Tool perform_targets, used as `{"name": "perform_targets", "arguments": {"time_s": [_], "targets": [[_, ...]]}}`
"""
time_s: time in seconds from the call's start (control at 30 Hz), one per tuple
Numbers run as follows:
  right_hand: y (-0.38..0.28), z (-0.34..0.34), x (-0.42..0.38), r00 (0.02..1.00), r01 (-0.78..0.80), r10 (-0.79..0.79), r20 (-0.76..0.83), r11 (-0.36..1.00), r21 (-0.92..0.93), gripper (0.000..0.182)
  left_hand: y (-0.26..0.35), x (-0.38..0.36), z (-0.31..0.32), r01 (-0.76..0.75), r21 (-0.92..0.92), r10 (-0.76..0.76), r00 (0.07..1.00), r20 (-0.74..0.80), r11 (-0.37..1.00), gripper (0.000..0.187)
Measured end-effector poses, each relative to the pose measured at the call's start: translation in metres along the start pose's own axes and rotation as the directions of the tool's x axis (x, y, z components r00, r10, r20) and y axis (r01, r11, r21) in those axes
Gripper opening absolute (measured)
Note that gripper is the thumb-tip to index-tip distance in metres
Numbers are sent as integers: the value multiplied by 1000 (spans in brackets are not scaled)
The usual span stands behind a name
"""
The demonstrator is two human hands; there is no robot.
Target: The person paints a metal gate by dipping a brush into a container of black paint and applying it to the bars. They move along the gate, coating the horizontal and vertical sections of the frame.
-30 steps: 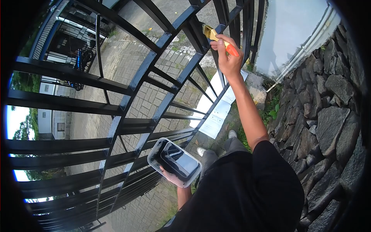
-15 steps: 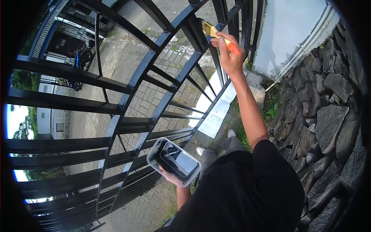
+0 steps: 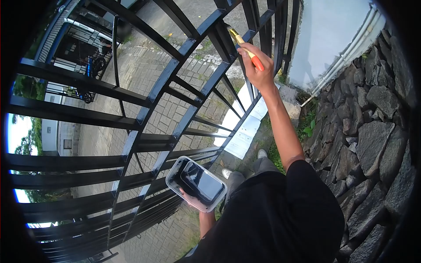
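Observation:
My right hand [image 3: 259,70] grips a paintbrush [image 3: 241,43] with a yellow handle and an orange-red end. Its bristle end lies right at a dark upright bar [image 3: 222,40] of the black metal fence [image 3: 161,90], near the upper rails. Low in the view, my left hand [image 3: 194,201] is wrapped under a clear plastic container [image 3: 176,189], seen partly through its side. Glossy black paint [image 3: 199,179] lies in the container and smears its inner walls. The container is held close to the fence's lower bars.
White paper sheets [image 3: 244,136] lie on the ground along the fence's foot. A dark stone wall [image 3: 372,140] rises on the right, beside a pale wall [image 3: 331,39] with white pipes [image 3: 346,55]. Beyond the bars are paving [image 3: 136,65] and a blue bicycle [image 3: 90,68].
My right hand has turned the brush, so its narrow edge now faces me, and has shifted slightly down and left. The left hand and container have hardly moved.

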State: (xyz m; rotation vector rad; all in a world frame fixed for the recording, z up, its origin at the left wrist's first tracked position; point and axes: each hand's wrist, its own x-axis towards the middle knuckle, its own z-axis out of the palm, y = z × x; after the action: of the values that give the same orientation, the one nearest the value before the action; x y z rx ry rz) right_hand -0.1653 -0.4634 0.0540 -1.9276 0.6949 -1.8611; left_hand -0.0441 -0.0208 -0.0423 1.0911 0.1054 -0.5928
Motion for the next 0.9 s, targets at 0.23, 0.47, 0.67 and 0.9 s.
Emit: {"name": "perform_targets", "arguments": {"time_s": [0.23,0.47,0.67,0.9], "targets": [[7,-1,-16,997,-31,33,73,999,-29,17,7,-13,28,-3,-34,2,999,-42,999,56],[-3,-1,-10,996,91,-90,18,995,-37,17,-4,-1,-2,-4,2,4,1000,19,1000,56],[13,-3,-24,998,-5,9,66,999,-53,18,-7,-2,-2,-43,-48,41,999,-30,998,56],[-5,-2,-6,998,24,-23,58,999,-24,17,-17,10,-33,-138,148,139,990,5,979,56]]}}
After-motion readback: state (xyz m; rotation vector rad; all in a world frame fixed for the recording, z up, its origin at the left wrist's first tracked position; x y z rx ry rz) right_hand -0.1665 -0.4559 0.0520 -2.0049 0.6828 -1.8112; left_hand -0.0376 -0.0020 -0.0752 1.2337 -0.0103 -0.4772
